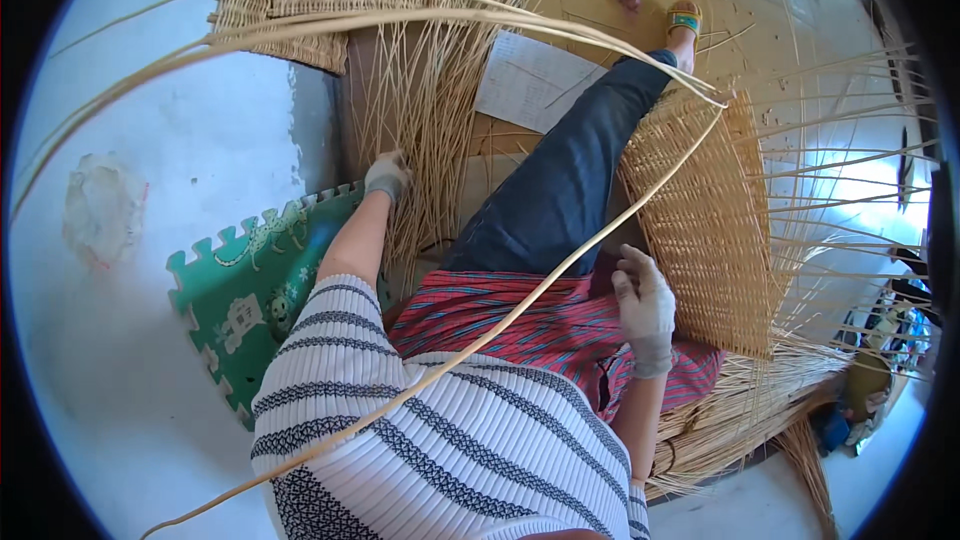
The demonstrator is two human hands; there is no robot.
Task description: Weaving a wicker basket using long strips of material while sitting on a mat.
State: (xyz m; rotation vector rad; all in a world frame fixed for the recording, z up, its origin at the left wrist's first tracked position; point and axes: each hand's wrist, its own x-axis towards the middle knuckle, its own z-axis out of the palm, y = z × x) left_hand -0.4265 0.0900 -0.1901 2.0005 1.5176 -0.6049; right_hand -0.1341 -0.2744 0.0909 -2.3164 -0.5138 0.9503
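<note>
Woven panel (695, 240) at 3 o'clock, long axis roughly 12-to-6, stakes (810, 168) pointing to 3. Left hand (388, 175) at 10, by loose strands (435, 130), grip can't tell. Right hand (646, 312) at 4, loosely curled, narrow gap.

Weaving workshop: part-woven wicker panel (705, 240), loose cane strands (432, 130).
</note>
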